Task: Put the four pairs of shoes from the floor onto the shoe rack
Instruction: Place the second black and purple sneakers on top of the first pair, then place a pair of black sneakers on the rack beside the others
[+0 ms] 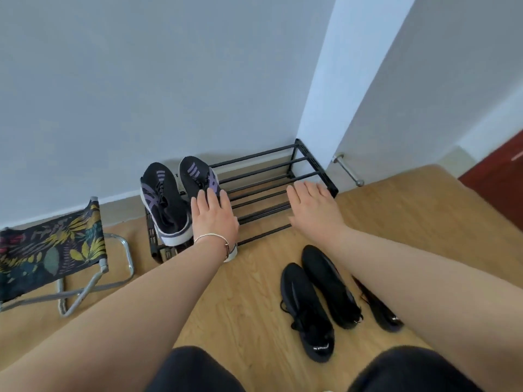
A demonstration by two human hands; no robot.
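A low black metal shoe rack (271, 176) stands against the wall. A pair of black sneakers with purple stripes sits on its left end: one (165, 199) fully visible, the other (196, 175) partly under my left hand (215, 219), which lies flat on its heel end with fingers apart. My right hand (312, 207) hovers open over the bare bars at the rack's right end, holding nothing. On the wooden floor in front lies a pair of plain black sneakers (319, 301). A further black shoe (379, 309) shows beside them, mostly hidden by my right forearm.
A folding stool (51, 250) with a leaf-print fabric seat and grey metal legs stands left of the rack. A metal door stop (348, 169) sticks out from the wall's base at the right. My knees in dark clothing fill the bottom edge.
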